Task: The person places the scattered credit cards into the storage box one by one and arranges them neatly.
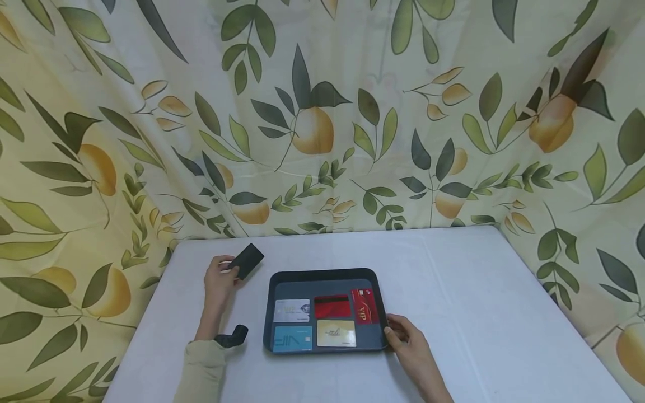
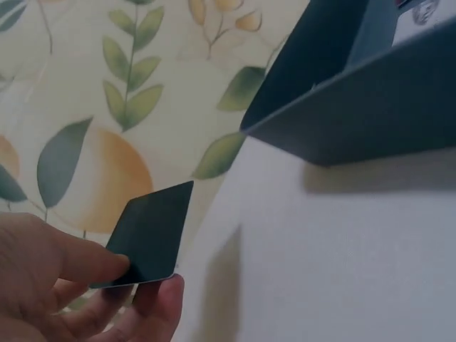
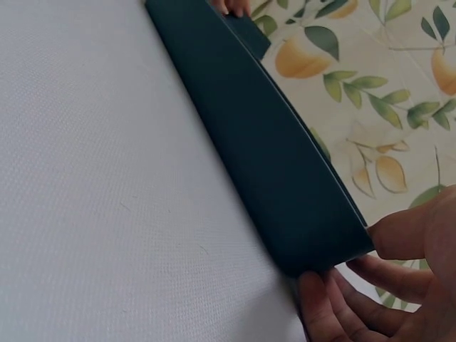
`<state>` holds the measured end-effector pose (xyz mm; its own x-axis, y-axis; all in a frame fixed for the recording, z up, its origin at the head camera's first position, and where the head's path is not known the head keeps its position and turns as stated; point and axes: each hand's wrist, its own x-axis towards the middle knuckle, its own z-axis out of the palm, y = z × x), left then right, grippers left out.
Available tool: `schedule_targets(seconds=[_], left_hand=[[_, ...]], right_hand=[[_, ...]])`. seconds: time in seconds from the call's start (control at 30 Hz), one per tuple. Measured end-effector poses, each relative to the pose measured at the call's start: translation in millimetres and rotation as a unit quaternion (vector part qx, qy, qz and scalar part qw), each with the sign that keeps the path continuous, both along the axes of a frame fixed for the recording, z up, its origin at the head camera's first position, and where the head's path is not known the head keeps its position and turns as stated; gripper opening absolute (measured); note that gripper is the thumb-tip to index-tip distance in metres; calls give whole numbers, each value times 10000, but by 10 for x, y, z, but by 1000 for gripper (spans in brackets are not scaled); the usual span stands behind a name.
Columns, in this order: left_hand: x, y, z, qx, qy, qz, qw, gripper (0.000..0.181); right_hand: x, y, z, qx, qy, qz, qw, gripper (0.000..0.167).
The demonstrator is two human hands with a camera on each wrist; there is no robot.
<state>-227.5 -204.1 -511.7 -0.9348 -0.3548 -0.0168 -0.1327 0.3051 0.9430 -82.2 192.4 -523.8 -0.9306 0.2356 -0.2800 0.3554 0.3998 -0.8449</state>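
Observation:
A black card (image 1: 247, 261) is pinched between the thumb and fingers of my left hand (image 1: 219, 280), to the left of the tray. The left wrist view shows the thumb on the upper face of the card (image 2: 153, 235) and fingers under it. My right hand (image 1: 409, 342) grips the near right corner of a dark blue tray (image 1: 312, 286), thumb on the rim and fingers below, as the right wrist view shows. Inside the tray lie a silver card (image 1: 292, 310), a blue card (image 1: 293, 338), a gold card (image 1: 336, 333) and two red cards, one flat (image 1: 332, 307) and one upright (image 1: 365, 306).
A white-covered table (image 1: 453, 280) carries the tray, with its far edge against a curtain (image 1: 322, 168) printed with fruit and leaves. A black wrist strap mount (image 1: 234, 336) sticks out from the left wrist.

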Motion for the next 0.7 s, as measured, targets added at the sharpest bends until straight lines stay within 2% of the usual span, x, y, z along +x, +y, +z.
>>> schedule_targets(seconds=[0.23,0.5,0.6,0.7], left_hand=[[46,159,95,-123,90,-577,9982,34],[109,373,261,-328,92,-1028,9941,31],[152,453,344,-178,81,-1211,9924,29],[198,529,421,123,-77,-1373,9904,29]], right_hand=[[-8,-4,5,13,14,23,10000,40],[-1,0,3,-14,29,38,10000,41],[3,-1,3,-38,24,32,10000,40],[5,-1,5,-50,17,16,10000,41]])
